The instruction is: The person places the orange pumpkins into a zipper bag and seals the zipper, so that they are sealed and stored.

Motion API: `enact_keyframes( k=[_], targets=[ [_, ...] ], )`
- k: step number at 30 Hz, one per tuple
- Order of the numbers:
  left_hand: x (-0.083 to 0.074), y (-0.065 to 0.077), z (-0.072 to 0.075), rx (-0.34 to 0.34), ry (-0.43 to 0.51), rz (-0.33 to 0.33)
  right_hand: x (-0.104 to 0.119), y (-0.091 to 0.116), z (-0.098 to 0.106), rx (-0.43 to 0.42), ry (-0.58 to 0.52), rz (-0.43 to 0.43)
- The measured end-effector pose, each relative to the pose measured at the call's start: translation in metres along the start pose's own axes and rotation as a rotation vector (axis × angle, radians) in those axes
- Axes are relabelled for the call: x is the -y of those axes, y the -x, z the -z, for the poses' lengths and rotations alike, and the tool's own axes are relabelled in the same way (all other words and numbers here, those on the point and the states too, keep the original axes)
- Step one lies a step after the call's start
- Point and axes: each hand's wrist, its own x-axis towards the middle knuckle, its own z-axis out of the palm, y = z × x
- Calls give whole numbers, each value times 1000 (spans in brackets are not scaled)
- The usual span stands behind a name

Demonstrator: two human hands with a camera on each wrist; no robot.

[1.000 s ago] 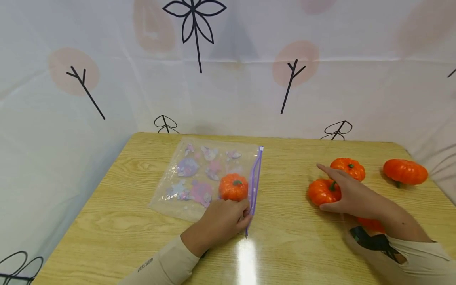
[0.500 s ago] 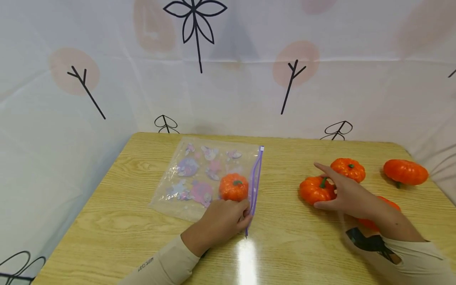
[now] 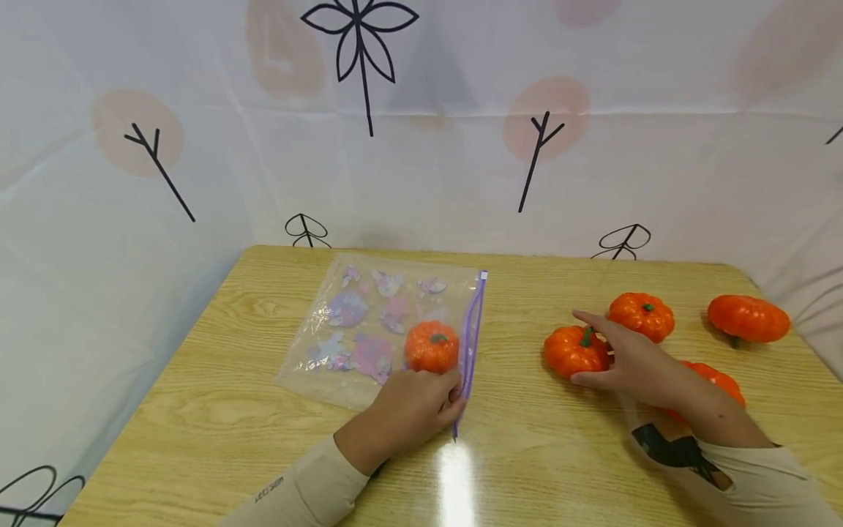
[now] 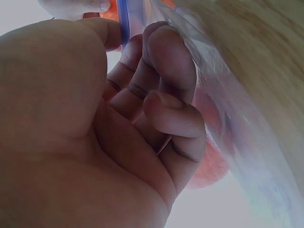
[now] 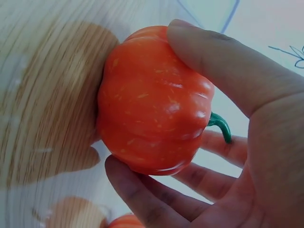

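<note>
Right hand: fingers clamped round orange pumpkin, well in from right edge of surface. Left hand: fingers clamped on purple-zipped bag toward far edge, second pumpkin inside.

Bag partly hidden by left hand, one pumpkin by right forearm

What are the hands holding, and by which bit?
The right hand holds an orange pumpkin by its rounded sides, between thumb and fingers. The left hand pinches the clear bag at its edge, beside the purple zipper.
</note>
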Motion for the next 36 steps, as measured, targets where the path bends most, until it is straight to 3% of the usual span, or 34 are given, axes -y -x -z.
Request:
enact_keyframes(
  k=[9, 18, 25, 36],
  targets=[
    [-1, -2, 0, 27, 20, 14, 8, -2, -3, 8, -35, 2],
    [1, -2, 1, 36, 24, 16, 31, -16, -5, 23, -33, -10],
    [-1, -3, 1, 41, 38, 30, 49, -29, -6, 1, -21, 52],
    [-4, -2, 2, 49, 47, 48, 64, -35, -21, -5, -117, 85]
  ],
)
